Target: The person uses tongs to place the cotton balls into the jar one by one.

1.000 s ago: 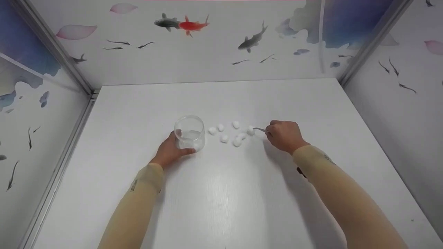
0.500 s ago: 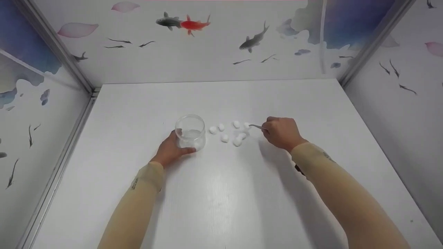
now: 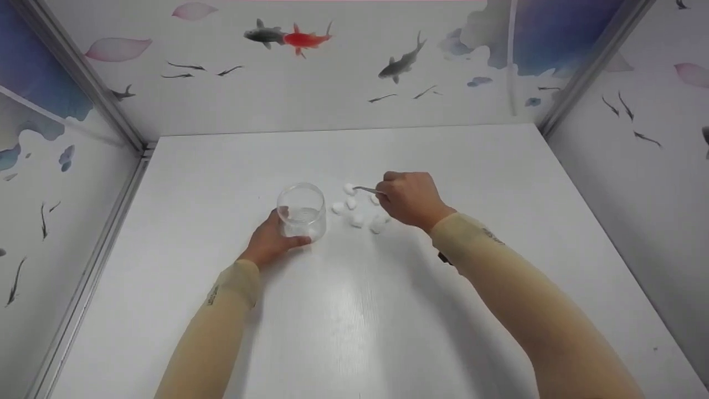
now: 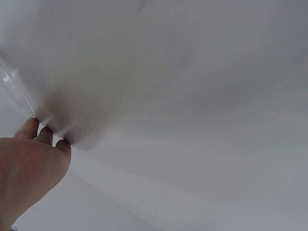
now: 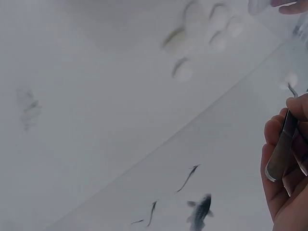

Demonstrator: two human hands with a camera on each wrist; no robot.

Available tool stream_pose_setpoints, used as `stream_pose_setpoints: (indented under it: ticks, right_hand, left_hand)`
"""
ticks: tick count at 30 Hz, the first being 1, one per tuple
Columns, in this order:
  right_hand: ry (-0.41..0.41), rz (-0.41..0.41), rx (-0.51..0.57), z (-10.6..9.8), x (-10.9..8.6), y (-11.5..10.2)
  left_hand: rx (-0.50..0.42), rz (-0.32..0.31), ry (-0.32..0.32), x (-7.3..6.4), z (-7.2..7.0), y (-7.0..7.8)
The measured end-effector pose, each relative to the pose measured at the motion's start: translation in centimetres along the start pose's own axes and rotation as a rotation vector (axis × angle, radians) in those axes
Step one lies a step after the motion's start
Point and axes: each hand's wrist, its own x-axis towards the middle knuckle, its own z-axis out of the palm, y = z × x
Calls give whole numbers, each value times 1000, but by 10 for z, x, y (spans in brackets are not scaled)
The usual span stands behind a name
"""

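My left hand [image 3: 268, 241] grips a clear round jar [image 3: 313, 216] low on its side, thumb in front. The jar stands upright on the table; nothing white shows inside. In the left wrist view, the fingers of the left hand [image 4: 33, 166] touch the jar's edge [image 4: 13, 89]. My right hand [image 3: 411, 198] holds metal tweezers [image 5: 283, 154], whose tips pinch a white cotton ball [image 3: 349, 189] above the table. Several more cotton balls [image 3: 357, 221] lie loosely between the jar and the right hand, which partly covers one.
The white table [image 3: 332, 321] is enclosed by white panels at the back and both sides. Printed fish [image 3: 307, 39] and petals decorate the back panel [image 3: 332, 105]. A dark band [image 3: 445, 258] shows at the right wrist.
My right hand has lifted the cotton ball with the tweezers and carried it left and away from me, over the loose ones. The left hand and the jar have stayed in place.
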Motion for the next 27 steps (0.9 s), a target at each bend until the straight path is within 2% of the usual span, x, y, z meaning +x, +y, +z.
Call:
stream_pose_setpoints:
  ticks: [6,12,21,27]
  right_hand:
    - [38,-58,14,1,23,-28]
    - [7,-72,35,8,33,-44]
    - [-60,-76,39,18,33,-50]
    - [-57,-62,55,15,25,-39]
  left_hand:
    - [-8,-5,-2,0,1,0]
    - [-14,-9,6,0,2,0]
    - [12,11,7,3,3,-1]
    - [16,10,6,1,2,-2]
